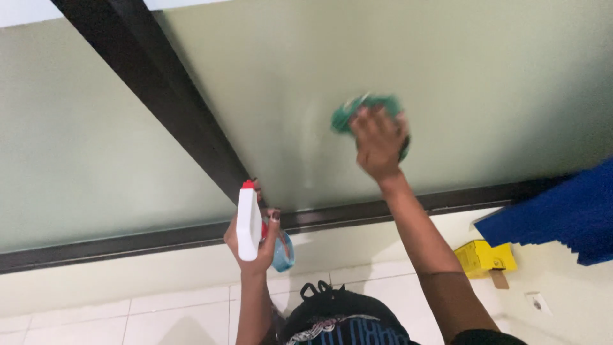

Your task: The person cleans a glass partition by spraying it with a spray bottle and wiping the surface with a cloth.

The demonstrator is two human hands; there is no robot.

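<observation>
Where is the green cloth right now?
In the head view, the green cloth is pressed flat against the frosted glass panel under the right hand, right of the dark frame bar.

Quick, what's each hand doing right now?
Left hand: closed around a spray bottle.
Right hand: pressing a green cloth against the frosted glass panel.
</observation>
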